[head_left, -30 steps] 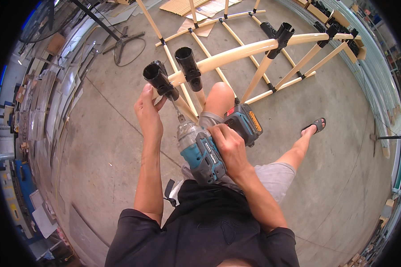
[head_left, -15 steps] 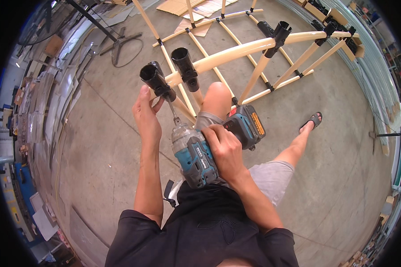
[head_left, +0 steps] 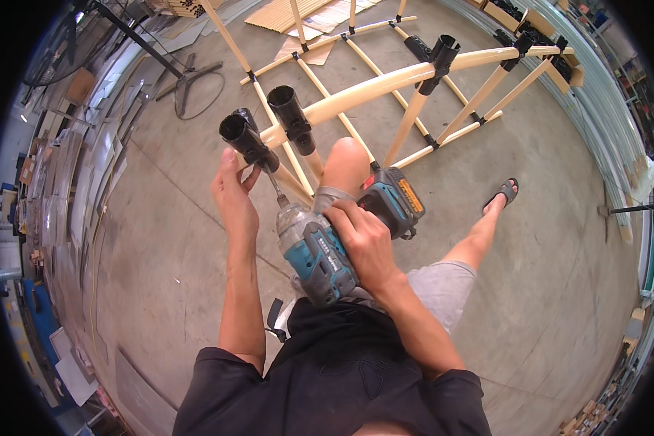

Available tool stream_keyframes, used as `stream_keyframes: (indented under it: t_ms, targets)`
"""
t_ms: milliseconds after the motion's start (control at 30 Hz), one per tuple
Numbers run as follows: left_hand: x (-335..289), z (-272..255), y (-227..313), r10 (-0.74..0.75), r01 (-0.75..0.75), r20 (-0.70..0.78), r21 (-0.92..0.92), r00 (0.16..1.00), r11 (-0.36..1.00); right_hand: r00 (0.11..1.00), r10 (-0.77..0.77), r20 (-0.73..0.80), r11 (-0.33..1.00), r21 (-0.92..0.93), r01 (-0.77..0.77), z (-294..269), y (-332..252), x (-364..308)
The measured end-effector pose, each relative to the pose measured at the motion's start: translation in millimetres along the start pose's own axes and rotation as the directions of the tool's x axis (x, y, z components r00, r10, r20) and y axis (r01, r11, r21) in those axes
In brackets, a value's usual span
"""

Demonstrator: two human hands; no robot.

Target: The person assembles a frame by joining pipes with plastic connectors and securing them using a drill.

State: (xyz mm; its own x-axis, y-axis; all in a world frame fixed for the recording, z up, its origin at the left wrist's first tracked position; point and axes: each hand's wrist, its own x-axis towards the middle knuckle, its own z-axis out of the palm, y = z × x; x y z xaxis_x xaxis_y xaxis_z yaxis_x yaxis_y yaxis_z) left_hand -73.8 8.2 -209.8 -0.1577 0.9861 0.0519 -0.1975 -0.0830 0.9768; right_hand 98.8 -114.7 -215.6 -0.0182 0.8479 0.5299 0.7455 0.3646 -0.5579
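Observation:
My right hand (head_left: 363,236) is wrapped round the grip of a teal and grey cordless impact driver (head_left: 316,258). Its long bit (head_left: 275,185) reaches up to the underside of a black pipe joint (head_left: 247,138); the screw there is too small to make out. With thumb and fingers, my left hand (head_left: 234,207) grips that joint near the end of a cream pipe (head_left: 370,91); some of its fingertips are hidden behind. A second black joint (head_left: 291,116) with an open socket sits just right of it on the same pipe.
The pipe belongs to a frame of cream tubes with more black joints (head_left: 441,62), standing on the concrete floor (head_left: 174,291). A black stand (head_left: 185,76) is at the far left. Flat sheets (head_left: 65,189) lie along the left, long metal profiles (head_left: 596,123) and boxes of black parts (head_left: 538,33) at the right.
The frame and both joints appear slightly farther left and lower in the picture. Both hands keep their hold, and the bit stays against the joint.

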Motion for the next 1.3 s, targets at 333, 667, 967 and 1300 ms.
stream_keyframes:
  t_ms: [333,667,967,1300]
  targets:
    - [-2,2,2,-0.003,0.003,0.013,0.006,1.000,1.000,0.998,-0.051,0.033,0.988,-0.147,0.056,-2,4,-2]
    - [1,5,-4,0.004,-0.003,0.037,-0.028,0.999,1.000,0.993,0.024,0.116,0.997,-0.078,-0.015,-1,9,-7]
    - [5,-3,-4,-0.012,0.013,0.043,-0.020,0.999,1.000,0.949,-0.054,0.311,0.981,-0.162,0.109,-33,3,19]
    - [20,-10,-20,0.004,-0.030,0.291,0.086,0.957,0.996,0.954,-0.012,0.298,0.983,-0.173,0.067,-71,32,-15]
